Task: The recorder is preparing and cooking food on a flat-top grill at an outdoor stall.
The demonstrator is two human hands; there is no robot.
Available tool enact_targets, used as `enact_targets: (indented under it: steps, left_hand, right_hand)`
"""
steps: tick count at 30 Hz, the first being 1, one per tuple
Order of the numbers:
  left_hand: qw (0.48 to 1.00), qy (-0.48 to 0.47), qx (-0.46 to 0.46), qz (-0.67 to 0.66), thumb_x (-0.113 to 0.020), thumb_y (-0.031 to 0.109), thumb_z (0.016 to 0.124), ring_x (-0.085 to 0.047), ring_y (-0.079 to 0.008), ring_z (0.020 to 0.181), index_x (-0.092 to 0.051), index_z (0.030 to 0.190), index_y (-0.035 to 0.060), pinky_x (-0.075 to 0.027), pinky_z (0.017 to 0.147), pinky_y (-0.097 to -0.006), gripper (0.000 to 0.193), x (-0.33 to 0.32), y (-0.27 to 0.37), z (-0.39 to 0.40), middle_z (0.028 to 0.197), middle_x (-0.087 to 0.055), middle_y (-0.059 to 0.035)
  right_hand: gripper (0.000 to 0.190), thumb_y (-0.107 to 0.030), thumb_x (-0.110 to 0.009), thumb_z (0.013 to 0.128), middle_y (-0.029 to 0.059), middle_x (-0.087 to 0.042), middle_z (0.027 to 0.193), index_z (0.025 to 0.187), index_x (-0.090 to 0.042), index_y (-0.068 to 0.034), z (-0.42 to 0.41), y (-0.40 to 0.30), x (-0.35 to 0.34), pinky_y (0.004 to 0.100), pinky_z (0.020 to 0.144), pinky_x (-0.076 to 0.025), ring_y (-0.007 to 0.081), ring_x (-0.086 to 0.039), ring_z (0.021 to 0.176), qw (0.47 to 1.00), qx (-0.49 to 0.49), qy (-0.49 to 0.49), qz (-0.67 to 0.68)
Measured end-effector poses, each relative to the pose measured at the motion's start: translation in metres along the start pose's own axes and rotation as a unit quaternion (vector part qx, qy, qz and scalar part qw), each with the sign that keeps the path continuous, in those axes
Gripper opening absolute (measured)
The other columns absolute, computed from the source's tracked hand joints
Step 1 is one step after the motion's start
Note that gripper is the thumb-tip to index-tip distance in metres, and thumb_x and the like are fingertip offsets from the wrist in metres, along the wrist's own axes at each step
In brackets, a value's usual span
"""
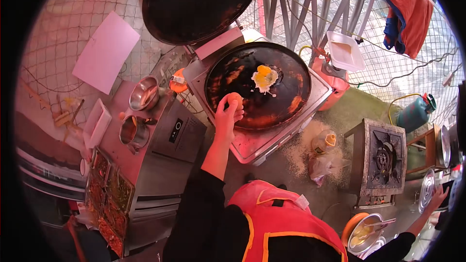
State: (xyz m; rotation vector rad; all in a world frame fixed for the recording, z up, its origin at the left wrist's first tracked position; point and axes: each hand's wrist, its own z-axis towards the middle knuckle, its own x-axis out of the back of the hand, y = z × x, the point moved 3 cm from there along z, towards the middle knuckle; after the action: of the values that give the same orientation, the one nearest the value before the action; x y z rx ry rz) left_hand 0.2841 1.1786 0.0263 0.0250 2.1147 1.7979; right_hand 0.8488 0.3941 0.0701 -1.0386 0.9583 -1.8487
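Observation:
My left hand (228,113) holds a brown eggshell (236,101) between its fingers, over the near left part of a round black griddle (269,112); whether the shell is whole or cracked I cannot tell. A broken egg (265,76), with orange yolk and spreading white, lies on the griddle beyond the hand. The griddle's round black lid (196,3) stands raised behind it. Far to the right, near the picture's rim, my right hand (438,197) is stretched out beside a round metal lid (426,191). What it touches or holds is unclear.
Left, a counter bears steel bowls (144,92), a steel pot (134,131) and trays of chopped food (113,203). Right are a gas burner stove (384,158), a gas cylinder (413,114), a plastic bottle (322,142) on the floor and a steel bowl (365,233) holding yellow food.

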Motion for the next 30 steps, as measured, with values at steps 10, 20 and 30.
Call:
enact_targets:
  steps: [10, 20, 30]
  left_hand:
    - [0.973, 0.204, 0.099, 0.051, -0.056, 0.022, 0.087, -0.059, -0.0118, 0.071, -0.048, 0.12, 0.0107, -0.048, 0.063, -0.024, 0.035, 0.148, -0.046, -0.084, 0.088, -0.061, -0.0071]
    - [0.952, 0.215, 0.217, -0.015, -0.058, 0.025, 0.086, -0.061, -0.0142, 0.07, -0.045, 0.119, 0.011, -0.049, 0.062, -0.0243, 0.038, 0.242, -0.107, -0.076, 0.085, -0.062, -0.0088]
    - [0.918, -0.092, 0.367, 0.119, -0.055, 0.024, 0.088, -0.06, -0.0129, 0.07, -0.044, 0.122, 0.0107, -0.049, 0.062, -0.0231, 0.038, 0.188, -0.11, -0.062, 0.088, -0.062, -0.0104]
  right_hand:
    - [0.055, -0.013, -0.052, 0.089, 0.0122, -0.054, 0.108, 0.137, -0.027, -0.01, -0.291, -0.116, -0.356, 0.0249, 0.064, -0.047, 0.0138, -0.058, 0.075, 0.925, -0.003, -0.381, 0.002]
    - [0.056, -0.01, -0.052, 0.087, 0.0122, -0.053, 0.109, 0.137, -0.026, -0.009, -0.396, -0.175, -0.382, 0.0253, 0.066, -0.049, 0.0147, -0.058, 0.077, 0.896, -0.037, -0.443, -0.015]
    - [0.059, -0.005, -0.055, 0.083, 0.0114, -0.054, 0.104, 0.135, -0.029, -0.009, -0.499, -0.151, -0.278, 0.0238, 0.061, -0.048, 0.0122, -0.058, 0.069, 0.916, -0.126, -0.365, -0.11]
